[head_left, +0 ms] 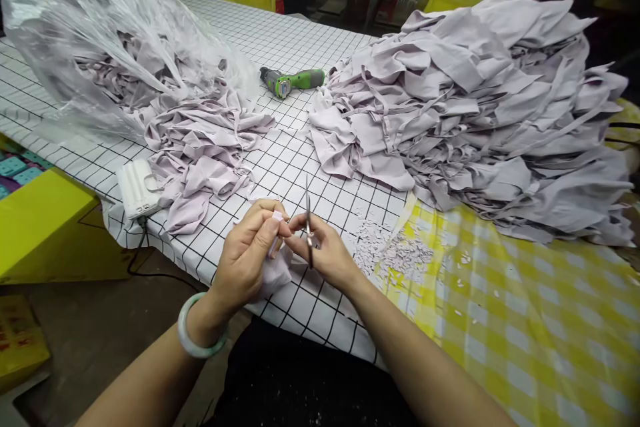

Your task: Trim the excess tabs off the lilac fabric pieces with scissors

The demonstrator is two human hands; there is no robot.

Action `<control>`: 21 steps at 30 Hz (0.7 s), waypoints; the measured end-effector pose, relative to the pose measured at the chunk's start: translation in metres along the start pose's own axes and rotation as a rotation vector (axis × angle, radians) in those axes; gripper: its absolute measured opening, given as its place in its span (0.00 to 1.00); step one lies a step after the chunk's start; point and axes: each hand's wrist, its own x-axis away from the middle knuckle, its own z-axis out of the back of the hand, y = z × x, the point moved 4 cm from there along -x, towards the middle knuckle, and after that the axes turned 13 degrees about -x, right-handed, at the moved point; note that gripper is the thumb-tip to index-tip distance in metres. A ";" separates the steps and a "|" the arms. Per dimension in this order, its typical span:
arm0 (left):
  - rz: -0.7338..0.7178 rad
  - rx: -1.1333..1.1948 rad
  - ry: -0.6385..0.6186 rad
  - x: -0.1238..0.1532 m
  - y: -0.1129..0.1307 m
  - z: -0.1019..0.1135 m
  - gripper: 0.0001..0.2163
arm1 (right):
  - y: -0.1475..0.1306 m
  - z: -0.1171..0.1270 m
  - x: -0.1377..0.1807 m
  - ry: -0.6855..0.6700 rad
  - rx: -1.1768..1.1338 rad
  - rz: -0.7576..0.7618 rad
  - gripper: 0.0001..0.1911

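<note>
Near the table's front edge, my left hand (247, 250) pinches a pale lilac fabric piece (276, 273), with a small end poking up between thumb and finger and the rest hanging below. Close beside it, my right hand (325, 250) has a pair of scissors (309, 227) in its grip, blades pointing up and away. The right fingertips meet the left ones at the cloth; whether they also pinch it is hidden. Small fabric snippets (400, 257) lie scattered to the right of my hands.
A large heap of lilac fabric pieces (465, 93) fills the right side. At left, more pieces (195, 147) spill from a clear plastic bag (100, 33). A green-black power tool (293, 82) lies between them. A white corded device (137, 188) sits at the left edge.
</note>
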 end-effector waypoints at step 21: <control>-0.142 -0.167 -0.333 0.010 0.004 -0.038 0.11 | -0.025 0.052 0.056 -0.182 0.600 0.208 0.26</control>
